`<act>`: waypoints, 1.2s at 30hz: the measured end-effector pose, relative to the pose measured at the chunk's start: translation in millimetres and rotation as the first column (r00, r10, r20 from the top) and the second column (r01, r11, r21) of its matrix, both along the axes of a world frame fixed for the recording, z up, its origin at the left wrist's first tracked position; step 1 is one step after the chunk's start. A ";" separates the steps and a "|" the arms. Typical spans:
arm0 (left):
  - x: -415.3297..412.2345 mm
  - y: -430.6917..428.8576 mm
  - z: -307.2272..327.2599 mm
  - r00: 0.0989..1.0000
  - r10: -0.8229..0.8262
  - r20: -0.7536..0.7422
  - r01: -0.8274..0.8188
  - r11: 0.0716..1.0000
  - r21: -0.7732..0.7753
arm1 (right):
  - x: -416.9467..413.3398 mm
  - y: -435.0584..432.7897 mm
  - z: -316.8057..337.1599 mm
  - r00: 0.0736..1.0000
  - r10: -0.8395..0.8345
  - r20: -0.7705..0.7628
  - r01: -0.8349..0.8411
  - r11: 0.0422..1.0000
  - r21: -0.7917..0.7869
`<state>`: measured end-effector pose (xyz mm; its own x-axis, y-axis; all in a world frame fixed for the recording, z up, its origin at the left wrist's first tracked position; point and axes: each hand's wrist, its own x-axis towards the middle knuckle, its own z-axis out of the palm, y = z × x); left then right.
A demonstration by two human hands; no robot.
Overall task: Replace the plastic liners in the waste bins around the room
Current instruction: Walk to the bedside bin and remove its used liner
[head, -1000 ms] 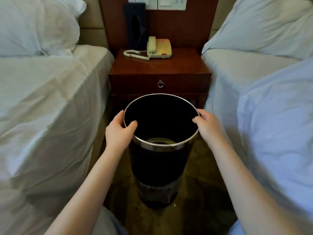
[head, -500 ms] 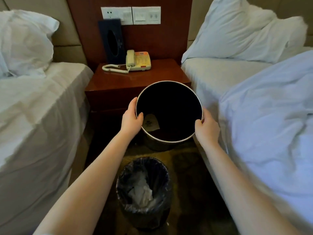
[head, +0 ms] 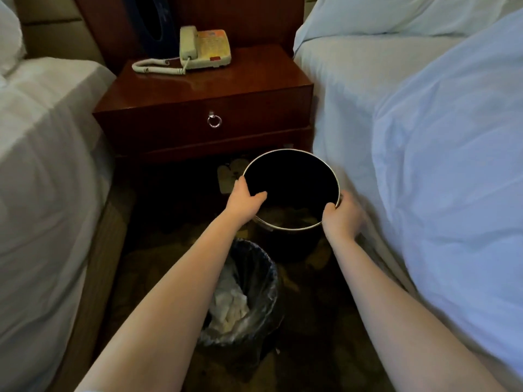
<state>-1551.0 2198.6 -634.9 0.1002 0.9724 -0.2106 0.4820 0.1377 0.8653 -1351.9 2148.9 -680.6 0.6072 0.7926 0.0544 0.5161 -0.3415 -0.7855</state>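
Being gripped at nine and four o'clock by the left hand (head: 244, 200) and right hand (head: 342, 219), the round black silver-rimmed shell (head: 291, 176) is held aside, presumably exposing the plastic-lined inner bucket (head: 256, 268).

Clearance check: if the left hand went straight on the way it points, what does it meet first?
Likely the far wall of the bin: the left hand grips its left rim, pointing across the opening toward the nightstand behind. Depth is unclear.
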 end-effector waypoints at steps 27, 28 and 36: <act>-130.4 -74.6 -97.4 0.908 0.292 -0.300 -0.317 0.948 -0.038 | -98.0 -33.9 -83.9 0.804 0.468 -0.367 -0.582 0.744 -0.328; -132.5 -78.4 -95.8 0.885 0.330 -0.329 -0.345 0.939 0.014 | -100.4 -35.2 -82.8 0.819 0.511 -0.260 -0.571 0.767 -0.293; -136.4 -110.8 -92.7 0.849 0.391 -0.354 -0.261 0.895 0.362 | -113.6 -40.4 -42.0 0.740 0.647 0.183 -0.634 0.763 -0.130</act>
<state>-1687.4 2087.8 -727.6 -0.2656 0.9546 0.1347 0.7700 0.1260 0.6255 -1465.5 2108.5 -722.6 -0.0648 0.9960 0.0612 0.7743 0.0889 -0.6265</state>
